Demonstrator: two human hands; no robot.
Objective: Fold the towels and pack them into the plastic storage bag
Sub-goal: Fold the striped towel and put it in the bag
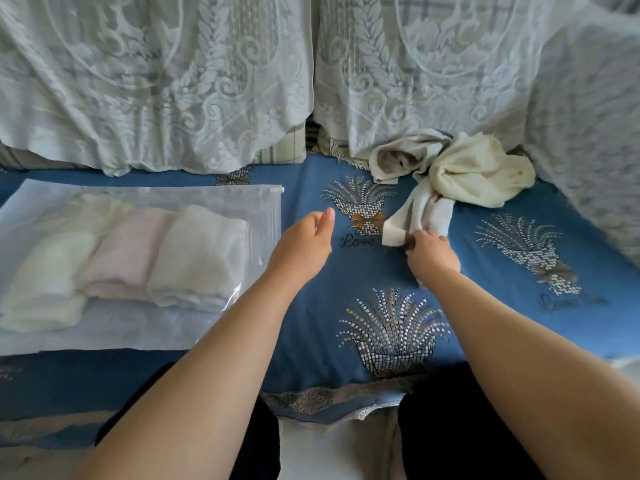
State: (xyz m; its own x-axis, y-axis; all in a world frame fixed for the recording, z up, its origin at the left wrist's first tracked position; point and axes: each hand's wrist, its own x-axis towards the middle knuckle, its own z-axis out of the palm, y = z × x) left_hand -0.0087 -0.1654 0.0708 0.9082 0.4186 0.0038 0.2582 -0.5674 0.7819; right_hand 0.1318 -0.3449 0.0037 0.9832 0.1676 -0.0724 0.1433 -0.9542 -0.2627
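Observation:
A clear plastic storage bag [242,199] lies flat at the left, with three folded towels [145,251] inside, two white and one pale pink. At the back right lies a crumpled heap of a white-and-grey towel [420,209] and a cream towel [474,171]. My right hand [431,252] pinches the near corner of the white-and-grey towel. My left hand [304,237] hovers above the blue cover between the bag and the heap, fingers relaxed and holding nothing.
Everything lies on a blue seat cover [381,271] with beaded basket patterns. Lace-covered cushions [173,81] stand along the back, and more lace [588,133] drapes at the right. My dark-clothed knees [450,427] are at the near edge.

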